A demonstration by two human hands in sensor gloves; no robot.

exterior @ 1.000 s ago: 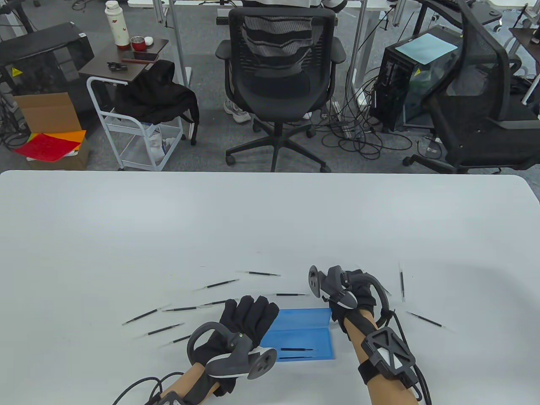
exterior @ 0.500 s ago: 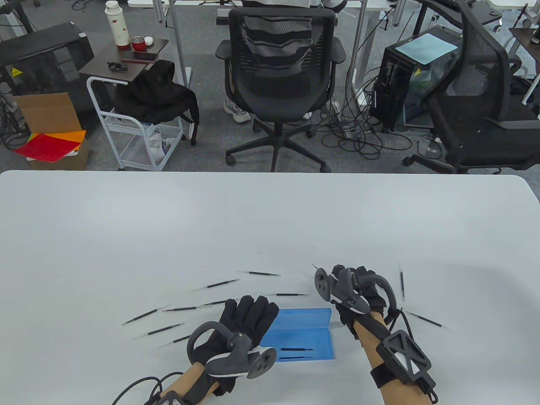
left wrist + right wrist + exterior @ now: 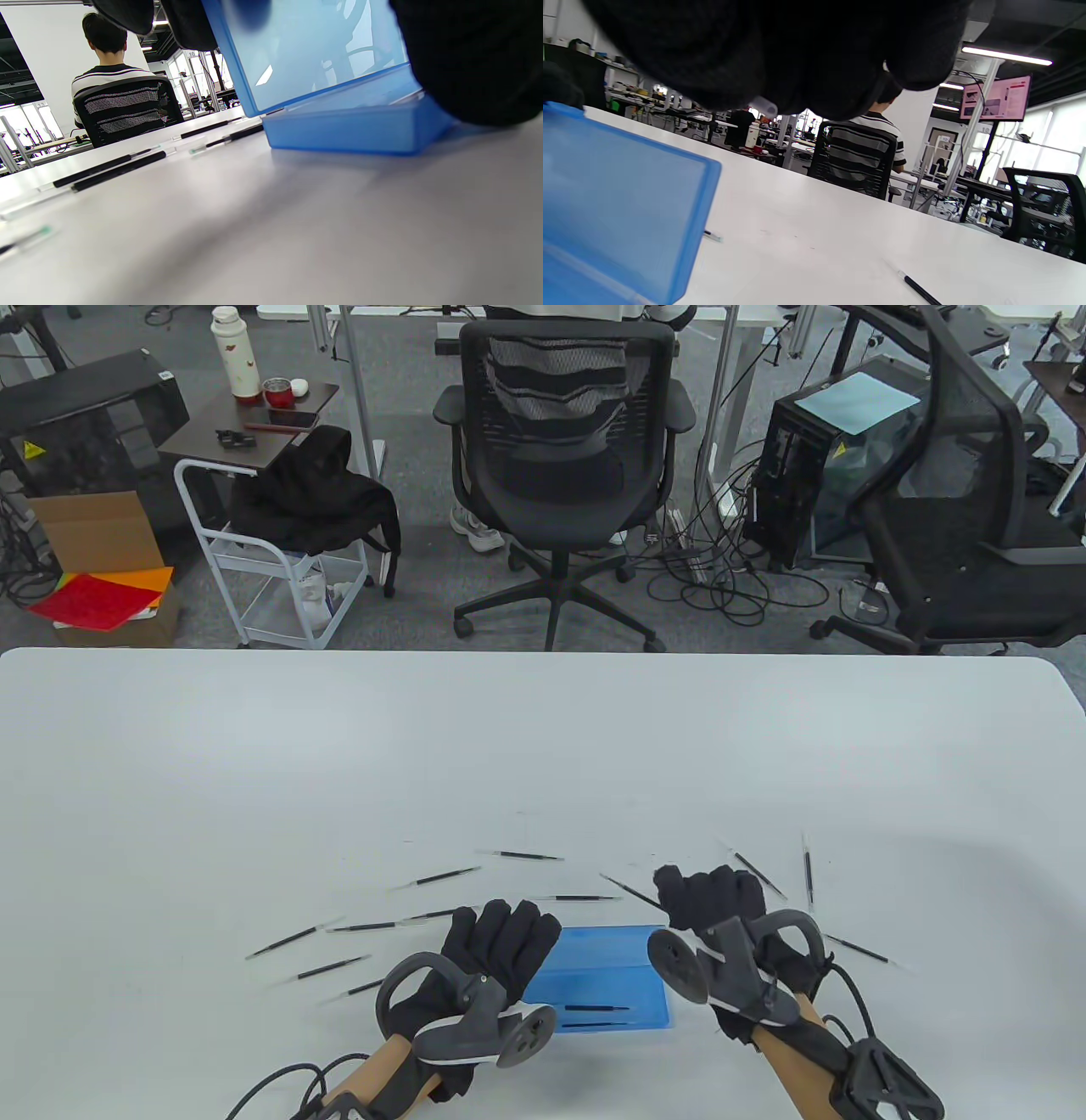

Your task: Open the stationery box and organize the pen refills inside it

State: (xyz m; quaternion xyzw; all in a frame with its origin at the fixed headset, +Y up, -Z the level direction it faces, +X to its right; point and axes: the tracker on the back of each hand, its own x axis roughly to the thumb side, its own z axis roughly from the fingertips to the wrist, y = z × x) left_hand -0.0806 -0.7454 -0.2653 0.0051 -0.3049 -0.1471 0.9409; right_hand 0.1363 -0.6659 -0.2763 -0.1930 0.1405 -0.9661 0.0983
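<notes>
While the left hand [image 3: 496, 946] rests flat-fingered against the box lid [image 3: 594, 954], the right hand's [image 3: 708, 903] curled grip pinches a refill [image 3: 628, 891].

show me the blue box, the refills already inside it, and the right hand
blue box [image 3: 585, 963], table view, on the bare blue inside of the open box
refills in the box [image 3: 596, 1008], table view, on the upper of the two black refills lying in the tray
right hand [image 3: 708, 903], table view, on the gloved knuckles above the tracker

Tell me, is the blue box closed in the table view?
No, the blue box is open, with two pen refills lying inside it.
</notes>
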